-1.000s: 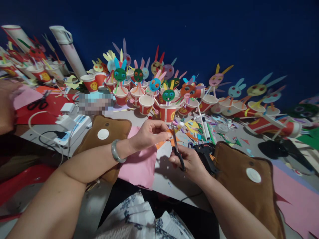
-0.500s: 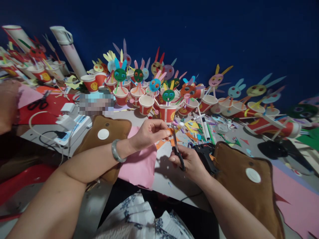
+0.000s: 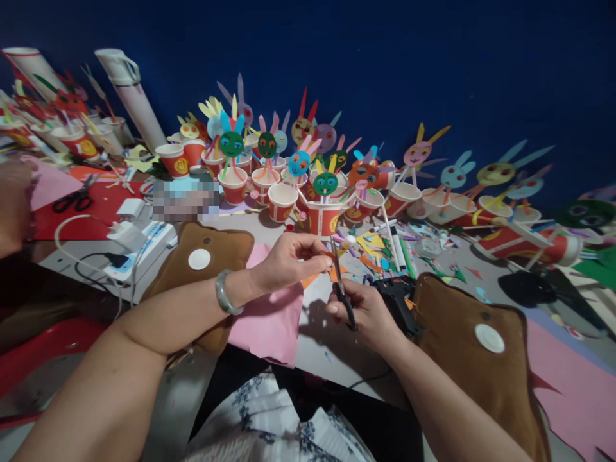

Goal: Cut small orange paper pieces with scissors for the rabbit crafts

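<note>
Two pairs of scissors (image 3: 347,303) show, centre and left. Two brown pouches (image 3: 214,247) lie left and right; one power strip (image 3: 150,249), left.

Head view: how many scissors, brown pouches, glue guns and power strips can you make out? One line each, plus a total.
Scissors: 2 (one in the right hand, one on red paper)
Brown pouches: 2
Black glue gun: 1
White power strip: 1
Total: 6

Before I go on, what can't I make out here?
Head view:
Small orange paper piece: full outline, mostly hidden by the left hand.
Black-handled metal scissors: finger loops, partly covered by the right hand.
Co-worker's hand: blurred, cut off by the left edge.
Grey pixelated patch: masks whatever lies there.
</note>
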